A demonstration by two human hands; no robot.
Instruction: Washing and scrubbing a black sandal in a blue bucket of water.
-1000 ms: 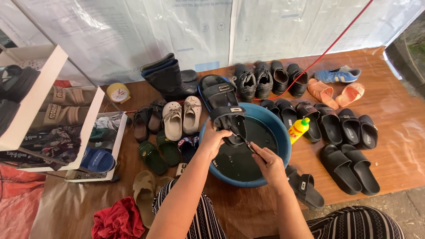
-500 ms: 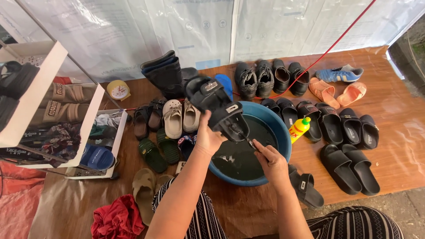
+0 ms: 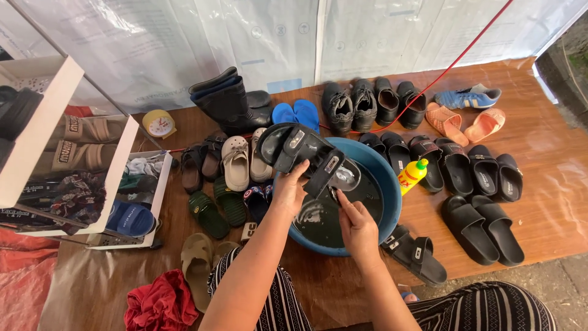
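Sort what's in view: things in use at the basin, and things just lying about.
In use: black sandal, left hand, right hand, blue basin of dark water.

Lying about: yellow bottle, black boots, red cloth, orange slippers, white shelf.

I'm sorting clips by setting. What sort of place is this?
Probably a makeshift outdoor shoe-washing spot: a round blue plastic basin of dark water, a yellow squeeze bottle, many shoes on a brown wooden platform, white plastic sheeting behind. The left hand holds a black strapped sandal.
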